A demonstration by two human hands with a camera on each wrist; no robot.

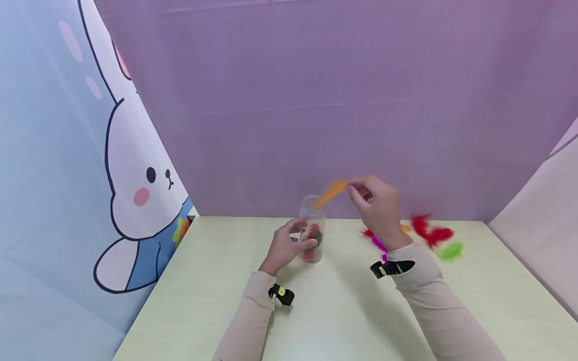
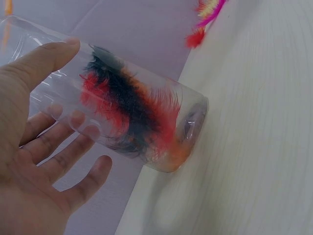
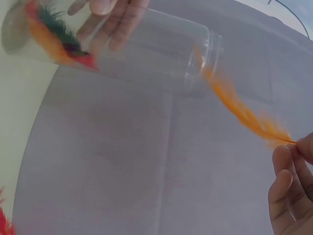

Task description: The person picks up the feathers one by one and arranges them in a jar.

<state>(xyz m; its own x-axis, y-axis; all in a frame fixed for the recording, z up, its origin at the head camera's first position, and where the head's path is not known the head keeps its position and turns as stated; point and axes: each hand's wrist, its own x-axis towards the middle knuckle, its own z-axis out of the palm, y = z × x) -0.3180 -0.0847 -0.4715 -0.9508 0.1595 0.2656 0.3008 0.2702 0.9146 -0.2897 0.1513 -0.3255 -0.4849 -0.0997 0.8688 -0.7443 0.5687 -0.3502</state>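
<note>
A clear jar point(image 1: 318, 223) stands on the table, with red, black and orange feathers point(image 2: 129, 105) in its lower part. My left hand point(image 1: 285, 245) holds the jar around its side, thumb on one face and fingers on the other. In the right wrist view, an orange feather point(image 3: 239, 110) slants into the jar's open mouth, its tip just inside the rim. My right hand point(image 1: 376, 206) pinches this feather by its quill end between thumb and fingertips, to the right of the jar and above the table.
Right of the jar, loose feathers lie on the table: red ones point(image 1: 431, 231), a green one point(image 1: 450, 251) and a magenta one point(image 1: 378, 243), partly behind my right wrist. A purple cloth point(image 1: 271, 125) rises behind the table point(image 1: 217, 260). A rabbit-printed sheet point(image 1: 131, 175) hangs at left.
</note>
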